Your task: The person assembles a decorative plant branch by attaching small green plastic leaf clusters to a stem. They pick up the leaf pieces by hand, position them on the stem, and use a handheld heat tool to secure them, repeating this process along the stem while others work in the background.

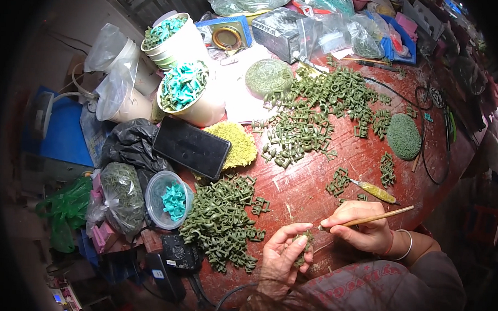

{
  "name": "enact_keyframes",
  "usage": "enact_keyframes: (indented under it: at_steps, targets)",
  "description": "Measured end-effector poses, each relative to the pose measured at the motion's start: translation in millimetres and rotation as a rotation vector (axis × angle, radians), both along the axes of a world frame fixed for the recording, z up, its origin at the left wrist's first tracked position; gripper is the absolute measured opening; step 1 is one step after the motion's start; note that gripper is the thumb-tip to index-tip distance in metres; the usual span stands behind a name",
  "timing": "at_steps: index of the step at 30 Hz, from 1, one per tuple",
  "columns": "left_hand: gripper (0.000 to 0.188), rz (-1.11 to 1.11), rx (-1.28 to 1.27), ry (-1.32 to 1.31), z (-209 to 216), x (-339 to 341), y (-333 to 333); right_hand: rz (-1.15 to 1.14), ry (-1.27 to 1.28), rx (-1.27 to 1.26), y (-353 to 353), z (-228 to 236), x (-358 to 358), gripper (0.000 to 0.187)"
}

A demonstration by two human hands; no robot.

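Note:
Between the thumb and fingers of my left hand (285,258) is a small green wax piece (300,259), partly hidden by the fingers. My right hand (363,226) grips a slim tool with a wooden handle (382,215) like a pencil; its tip is close to the piece, and I cannot tell whether it touches. Just beyond my right hand lies a yellow-handled tool (378,191) beside a few green wax pieces (338,183). Left of my left hand spreads a big pile of green ring-shaped wax pieces (221,221).
More green wax rings (312,116) cover the red table (289,193) farther back. Round green pads (404,136) (268,77), a yellow sponge (235,144), a black phone (191,147), a tub of teal pieces (169,199) and filled white buckets (198,106) stand around. A black cable (422,130) runs at right.

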State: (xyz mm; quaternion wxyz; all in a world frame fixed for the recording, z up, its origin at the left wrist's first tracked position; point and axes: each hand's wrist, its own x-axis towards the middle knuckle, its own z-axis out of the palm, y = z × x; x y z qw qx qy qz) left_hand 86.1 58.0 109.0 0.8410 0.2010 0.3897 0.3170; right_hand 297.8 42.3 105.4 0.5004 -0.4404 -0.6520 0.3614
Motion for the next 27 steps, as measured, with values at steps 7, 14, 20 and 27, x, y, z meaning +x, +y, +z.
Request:
enact_keyframes:
  at_steps: [7, 14, 20, 27]
  targets:
    - [0.025, 0.006, 0.031, 0.053, 1.0, 2.4, -0.5, 0.015, -0.012, 0.011, 0.5, 1.0, 0.7, 0.017]
    - [0.025, 0.003, -0.01, 0.016, 0.8, 1.6, 0.3, 0.001, -0.034, -0.005, -0.4, 1.1, 0.9, 0.017]
    - [0.028, 0.006, -0.065, -0.063, -3.2, -1.3, 1.3, -0.009, -0.024, 0.002, -0.6, 1.6, -0.4, 0.016]
    - [0.03, 0.014, -0.148, -0.097, 0.1, -2.1, 3.7, -0.027, -0.049, 0.033, -0.5, 3.1, -1.0, 0.016]
